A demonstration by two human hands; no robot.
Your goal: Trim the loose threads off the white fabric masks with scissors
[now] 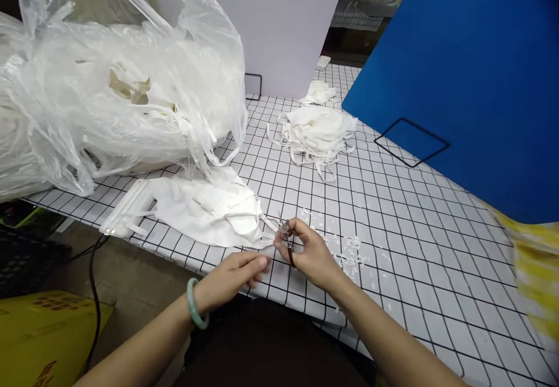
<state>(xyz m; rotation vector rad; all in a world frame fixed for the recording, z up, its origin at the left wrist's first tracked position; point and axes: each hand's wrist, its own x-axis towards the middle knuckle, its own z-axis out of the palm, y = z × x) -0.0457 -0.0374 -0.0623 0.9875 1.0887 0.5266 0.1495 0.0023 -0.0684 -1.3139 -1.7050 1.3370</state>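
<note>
My right hand (pixel 312 253) is closed around a small pair of dark-handled snips (pixel 290 250), their metal part between thumb and fingers. White straps from a white cloth piece (pixel 209 209) run up to the fingertips of this hand; whether it pinches them too I cannot tell. Just left of it, over the table's front edge, my left hand (pixel 233 276) has its thumb stretched out and its fingers loosely bent, with nothing visible in them. Small white clippings (pixel 349 253) lie scattered beyond and to the right of my right hand.
A big clear plastic bag (pixel 174 84) full of white pieces fills the left. A pile of strapped white pieces (pixel 321 128) lies farther back on the checked tablecloth (pixel 393 201). A white power strip (pixel 128 209) rests at the left edge. A blue panel (pixel 463 73) stands right.
</note>
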